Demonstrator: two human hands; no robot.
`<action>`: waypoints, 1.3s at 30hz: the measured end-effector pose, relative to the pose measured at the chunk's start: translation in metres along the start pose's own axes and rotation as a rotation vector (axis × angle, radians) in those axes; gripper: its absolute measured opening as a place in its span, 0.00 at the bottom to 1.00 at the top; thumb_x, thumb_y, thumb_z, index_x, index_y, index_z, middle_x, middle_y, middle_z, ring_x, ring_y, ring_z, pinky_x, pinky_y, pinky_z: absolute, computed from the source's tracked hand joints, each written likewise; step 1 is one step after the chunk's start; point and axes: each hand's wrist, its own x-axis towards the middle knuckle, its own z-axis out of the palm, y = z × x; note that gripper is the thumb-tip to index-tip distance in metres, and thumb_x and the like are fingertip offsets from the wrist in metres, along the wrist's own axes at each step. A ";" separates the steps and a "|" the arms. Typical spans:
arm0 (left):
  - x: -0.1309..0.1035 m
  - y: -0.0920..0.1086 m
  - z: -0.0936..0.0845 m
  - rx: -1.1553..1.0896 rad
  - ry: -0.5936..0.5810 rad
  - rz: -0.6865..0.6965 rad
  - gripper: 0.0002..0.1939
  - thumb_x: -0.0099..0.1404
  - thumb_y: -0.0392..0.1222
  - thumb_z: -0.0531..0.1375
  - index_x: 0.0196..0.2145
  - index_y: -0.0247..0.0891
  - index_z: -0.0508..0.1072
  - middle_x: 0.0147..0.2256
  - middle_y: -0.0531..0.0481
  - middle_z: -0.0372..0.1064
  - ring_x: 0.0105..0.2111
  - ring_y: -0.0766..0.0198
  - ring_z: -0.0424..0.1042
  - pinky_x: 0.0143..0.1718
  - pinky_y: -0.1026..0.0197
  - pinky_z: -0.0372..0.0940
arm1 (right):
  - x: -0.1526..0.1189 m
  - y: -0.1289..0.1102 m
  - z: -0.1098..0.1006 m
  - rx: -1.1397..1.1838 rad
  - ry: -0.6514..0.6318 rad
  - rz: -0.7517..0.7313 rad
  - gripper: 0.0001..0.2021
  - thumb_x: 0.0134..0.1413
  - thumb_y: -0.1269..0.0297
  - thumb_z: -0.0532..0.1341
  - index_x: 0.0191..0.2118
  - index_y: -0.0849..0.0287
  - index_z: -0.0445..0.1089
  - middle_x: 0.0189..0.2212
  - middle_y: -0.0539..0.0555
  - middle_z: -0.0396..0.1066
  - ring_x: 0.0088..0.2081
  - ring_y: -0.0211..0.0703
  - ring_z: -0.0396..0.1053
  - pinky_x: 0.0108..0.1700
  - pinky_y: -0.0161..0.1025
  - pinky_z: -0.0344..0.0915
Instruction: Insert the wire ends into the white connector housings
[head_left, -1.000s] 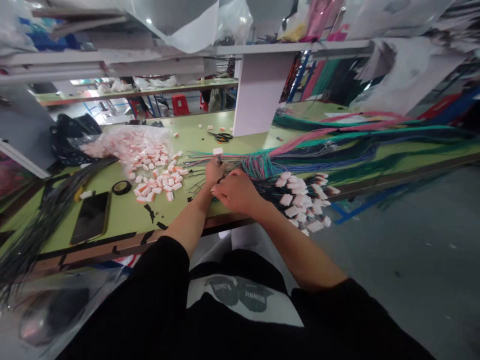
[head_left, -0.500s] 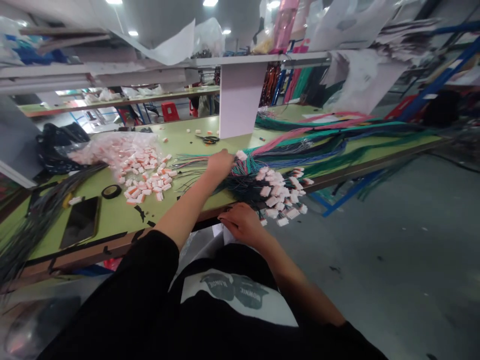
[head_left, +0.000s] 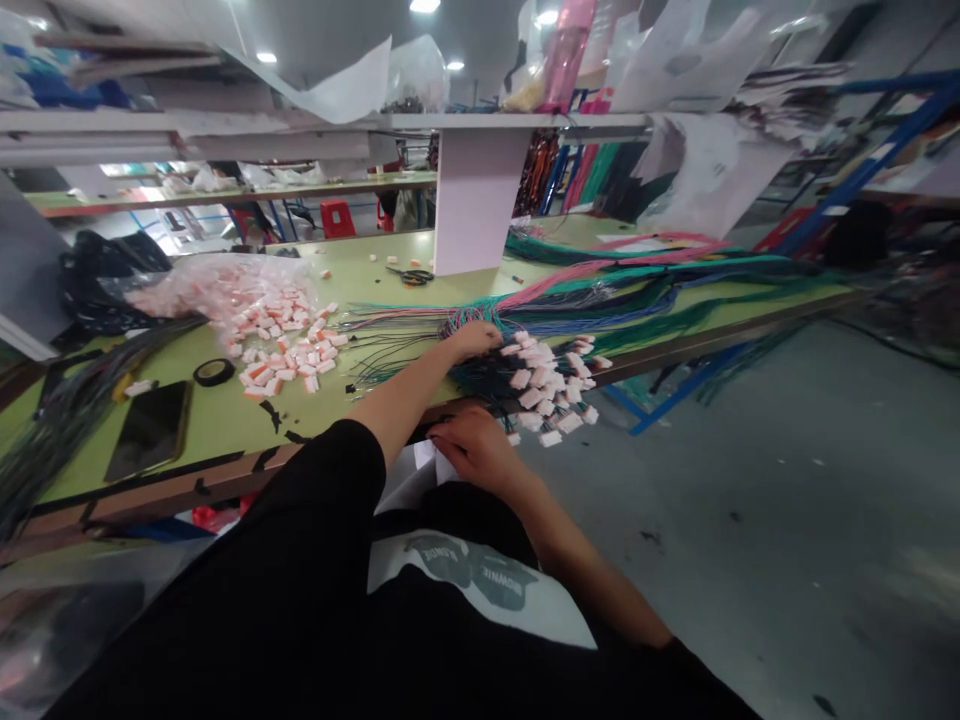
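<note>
My left hand (head_left: 474,341) is closed over the bundle of thin wires (head_left: 480,316), just left of a cluster of white connectors (head_left: 551,385) that hangs at the table's front edge. What its fingers grip is too small to make out. At the edge, nearer my body, my right hand (head_left: 474,445) has its fingers pressed together; whatever it holds is hidden. Loose wire ends fan out leftward from the bundle. Farther left lies a pile of white and orange connectors (head_left: 289,350), spilling from a clear plastic bag (head_left: 217,285).
Black-handled scissors (head_left: 411,276) lie behind the wires. A black tape roll (head_left: 214,372), a phone (head_left: 150,430) and dark wires (head_left: 82,410) are at the left. An upright white panel (head_left: 478,200) holds up a shelf; long coloured wires (head_left: 645,280) stretch right.
My left hand has moved right and slightly down, onto the wires near the connector cluster. The white connector that was beside its fingers no longer stands out there. My right hand stays at the edge.
</note>
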 end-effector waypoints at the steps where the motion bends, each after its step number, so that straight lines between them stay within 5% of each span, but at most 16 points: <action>1: -0.001 -0.001 0.000 -0.034 0.001 -0.016 0.10 0.52 0.29 0.53 0.16 0.35 0.63 0.13 0.57 0.57 0.17 0.71 0.59 0.23 0.68 0.57 | 0.001 0.000 -0.001 0.003 0.002 0.000 0.15 0.59 0.64 0.50 0.32 0.58 0.73 0.23 0.53 0.72 0.29 0.38 0.66 0.35 0.36 0.54; 15: -0.018 -0.007 -0.029 -0.466 0.299 -0.156 0.05 0.54 0.27 0.53 0.27 0.34 0.66 0.15 0.57 0.57 0.16 0.72 0.58 0.22 0.67 0.58 | 0.012 0.001 0.008 0.102 0.042 -0.051 0.17 0.60 0.61 0.49 0.35 0.59 0.74 0.26 0.55 0.74 0.31 0.41 0.69 0.37 0.38 0.57; 20: -0.039 -0.006 -0.070 -0.388 0.366 -0.151 0.06 0.56 0.27 0.53 0.31 0.32 0.67 0.16 0.57 0.57 0.17 0.73 0.59 0.26 0.66 0.60 | 0.022 0.004 0.013 0.085 0.041 -0.049 0.15 0.60 0.62 0.49 0.41 0.58 0.73 0.27 0.54 0.74 0.32 0.41 0.68 0.38 0.38 0.55; 23: -0.063 -0.007 -0.107 -0.315 0.442 -0.107 0.02 0.58 0.29 0.55 0.29 0.31 0.67 0.17 0.57 0.57 0.17 0.75 0.59 0.26 0.67 0.59 | 0.041 -0.004 0.020 0.001 -0.084 -0.040 0.14 0.59 0.63 0.51 0.45 0.56 0.71 0.29 0.53 0.74 0.33 0.40 0.68 0.39 0.38 0.52; 30: -0.133 -0.013 -0.183 -0.190 0.718 -0.148 0.05 0.57 0.30 0.56 0.24 0.31 0.65 0.18 0.57 0.57 0.18 0.76 0.61 0.26 0.69 0.61 | 0.119 -0.058 0.063 -0.114 -0.361 -0.284 0.17 0.61 0.65 0.49 0.54 0.48 0.63 0.39 0.53 0.74 0.40 0.43 0.69 0.45 0.44 0.52; 35: -0.169 -0.028 -0.203 -0.137 0.820 -0.248 0.06 0.53 0.26 0.55 0.23 0.32 0.66 0.19 0.54 0.61 0.18 0.72 0.63 0.26 0.64 0.63 | 0.157 -0.097 0.107 -0.056 -0.347 -0.380 0.25 0.59 0.62 0.52 0.62 0.53 0.51 0.47 0.58 0.71 0.47 0.50 0.67 0.49 0.49 0.54; 39: -0.188 -0.044 -0.196 -0.141 0.815 -0.316 0.07 0.51 0.25 0.55 0.24 0.34 0.68 0.17 0.54 0.61 0.16 0.71 0.61 0.25 0.62 0.63 | 0.155 -0.085 0.111 0.141 -0.236 -0.372 0.25 0.56 0.59 0.55 0.59 0.54 0.54 0.55 0.57 0.64 0.54 0.47 0.61 0.55 0.46 0.53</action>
